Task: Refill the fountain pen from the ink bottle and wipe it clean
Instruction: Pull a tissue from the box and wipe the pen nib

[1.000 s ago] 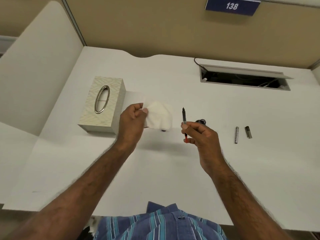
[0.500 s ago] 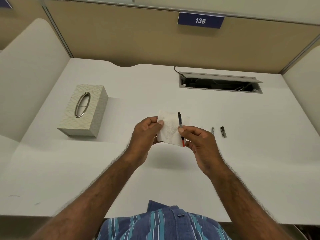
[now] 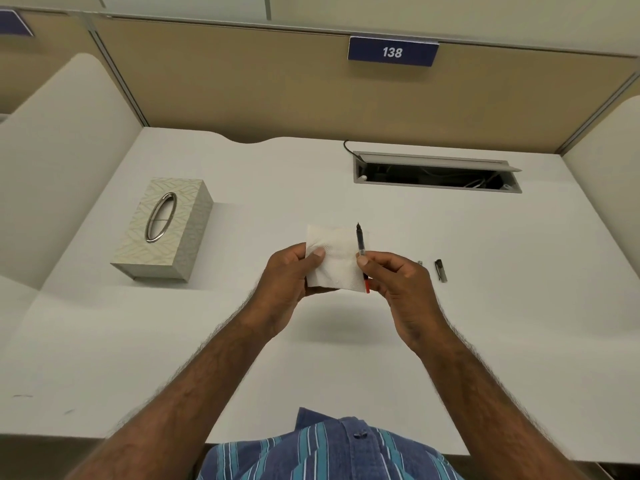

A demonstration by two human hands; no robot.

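While sign (image 3: 392, 51) reads "138", left hand (image 3: 289, 282) grips tissue (image 3: 337, 259), right hand (image 3: 403, 284) pinches pen (image 3: 360, 241).

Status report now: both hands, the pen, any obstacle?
Left hand holds tissue. Right hand pinches pen, nib up, in front of tissue. Ink bottle not visible. Nothing blocking.

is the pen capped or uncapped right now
Uncapped: the pen shows its bare nib pointing up, and the cap lies on the desk.
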